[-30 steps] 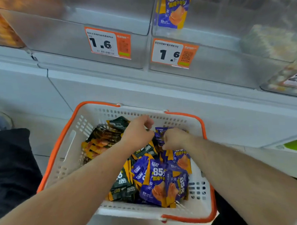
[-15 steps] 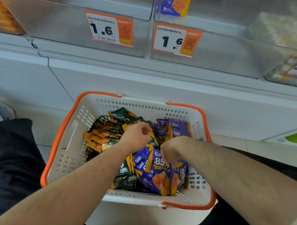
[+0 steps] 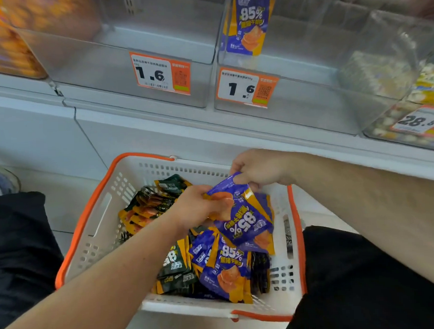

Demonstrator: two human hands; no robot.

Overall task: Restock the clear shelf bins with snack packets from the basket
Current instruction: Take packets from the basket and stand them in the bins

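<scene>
1. right hand (image 3: pixel 259 171) grip pinches the top corner of a purple snack packet (image 3: pixel 245 220); left hand (image 3: pixel 200 207) grip clamps its other edge
2. packet's lifted just above the white basket (image 3: pixel 94 234); more packets (image 3: pixel 223 271) piled inside
3. clear shelf bins (image 3: pixel 306 68) above; one purple packet (image 3: pixel 251 23) in the right bin

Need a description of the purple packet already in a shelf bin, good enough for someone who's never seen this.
Above the white basket run clear bins; two carry orange price tags reading 1.6. Take the bin above the right-hand tag. One purple packet marked 85% stands upright at its left wall, the only purple packet on the shelf; the rest are in the basket or in the hands.
</scene>
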